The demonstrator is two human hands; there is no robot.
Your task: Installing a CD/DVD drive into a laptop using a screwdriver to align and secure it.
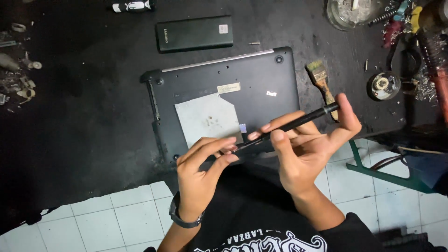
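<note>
A black laptop [261, 79] lies upside down on the dark workbench [84, 116], its underside up, with a bare grey metal plate [207, 116] where a cover is off. My right hand [308, 149] grips a long black screwdriver [298, 123], palm over its back end, the shaft slanting down to the left. My left hand [203, 168] pinches the screwdriver's tip end just above the laptop's near edge. A dark watch sits on my left wrist.
A black laptop battery [193, 33] lies behind the laptop. A small paintbrush [322, 81] rests to the right. A round glass dish [352, 11], a gear-like part [382, 85] and tangled tools fill the right. Small parts [18, 70] lie at the far left. White floor tiles [116, 214] show below.
</note>
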